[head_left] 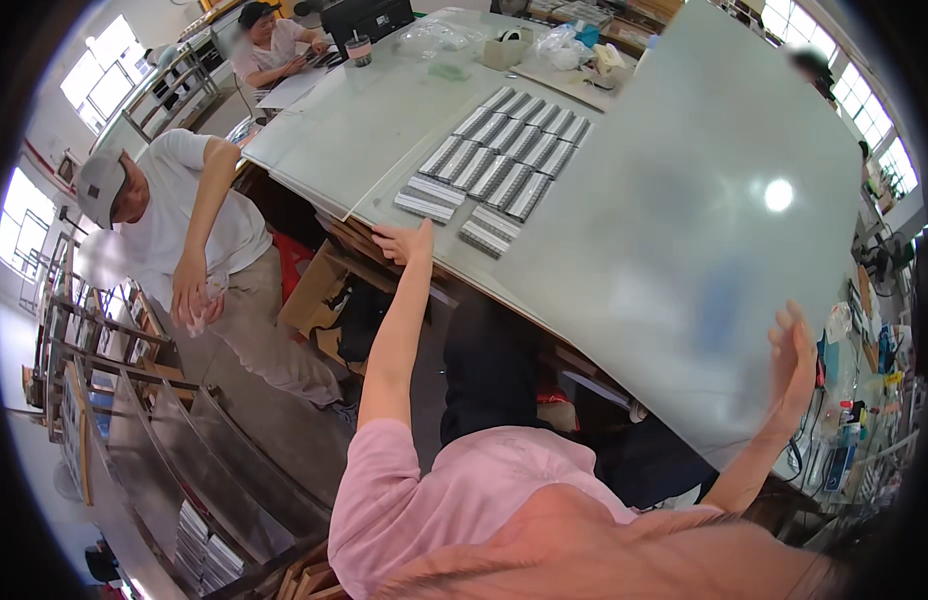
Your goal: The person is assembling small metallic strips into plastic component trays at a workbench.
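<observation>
My left hand (406, 243) reaches to the near edge of a pale glass-topped table (324, 150). Its fingers are spread apart and hold nothing I can see. Just beyond it lie rows of short, grey and silver ribbed strips (499, 160), set side by side in blocks. A large, shiny translucent sheet (674, 240) rises over the table's right part and hides what is behind it. At the sheet's right edge is my right hand (796, 365), fingers stretched upward. Whether it touches the sheet I cannot tell for certain.
On the left, a person in a white shirt and cap (199, 220) sits close to the table. Another person (274, 50) works at its far left corner beside a cup (359, 50). Metal racks (134, 400) stand at lower left. An open cardboard box (314, 295) sits below the table edge.
</observation>
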A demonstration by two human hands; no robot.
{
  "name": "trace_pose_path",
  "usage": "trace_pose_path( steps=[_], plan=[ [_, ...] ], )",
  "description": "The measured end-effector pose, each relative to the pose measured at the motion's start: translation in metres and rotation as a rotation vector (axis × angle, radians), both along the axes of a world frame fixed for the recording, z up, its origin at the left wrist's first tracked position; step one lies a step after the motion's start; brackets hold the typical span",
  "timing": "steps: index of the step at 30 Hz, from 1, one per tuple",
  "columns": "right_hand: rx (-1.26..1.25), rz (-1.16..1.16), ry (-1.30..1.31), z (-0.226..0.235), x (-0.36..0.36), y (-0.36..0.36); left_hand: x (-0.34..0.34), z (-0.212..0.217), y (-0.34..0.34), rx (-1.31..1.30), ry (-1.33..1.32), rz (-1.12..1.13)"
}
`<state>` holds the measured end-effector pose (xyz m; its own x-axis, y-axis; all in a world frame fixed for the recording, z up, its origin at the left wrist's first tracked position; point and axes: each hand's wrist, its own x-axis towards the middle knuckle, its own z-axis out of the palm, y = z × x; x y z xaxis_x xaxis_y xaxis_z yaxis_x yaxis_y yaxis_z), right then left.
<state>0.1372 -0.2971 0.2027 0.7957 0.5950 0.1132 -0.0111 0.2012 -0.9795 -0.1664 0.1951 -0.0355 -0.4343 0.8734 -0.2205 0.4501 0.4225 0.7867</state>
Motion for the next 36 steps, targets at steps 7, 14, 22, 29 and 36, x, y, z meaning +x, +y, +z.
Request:
trace_pose_path(
  steps=[7,14,22,29,36],
  plan=[
    [-0.025,-0.200,0.016,-0.014,-0.016,-0.066,0.001,0.010,0.007,0.104,0.229,-0.181],
    [-0.058,-0.345,0.070,-0.021,-0.030,-0.081,-0.015,0.005,0.024,0.157,0.324,-0.316],
    [-0.004,-0.372,0.027,-0.037,-0.034,-0.107,0.006,-0.028,-0.039,-0.033,-0.042,-0.131],
    [-0.005,-0.287,0.081,-0.047,-0.024,-0.133,-0.008,-0.042,-0.034,-0.004,-0.095,-0.191],
    [-0.192,-0.553,0.129,-0.029,-0.042,-0.135,-0.002,-0.038,-0.043,0.113,-0.259,-0.212]
  ],
)
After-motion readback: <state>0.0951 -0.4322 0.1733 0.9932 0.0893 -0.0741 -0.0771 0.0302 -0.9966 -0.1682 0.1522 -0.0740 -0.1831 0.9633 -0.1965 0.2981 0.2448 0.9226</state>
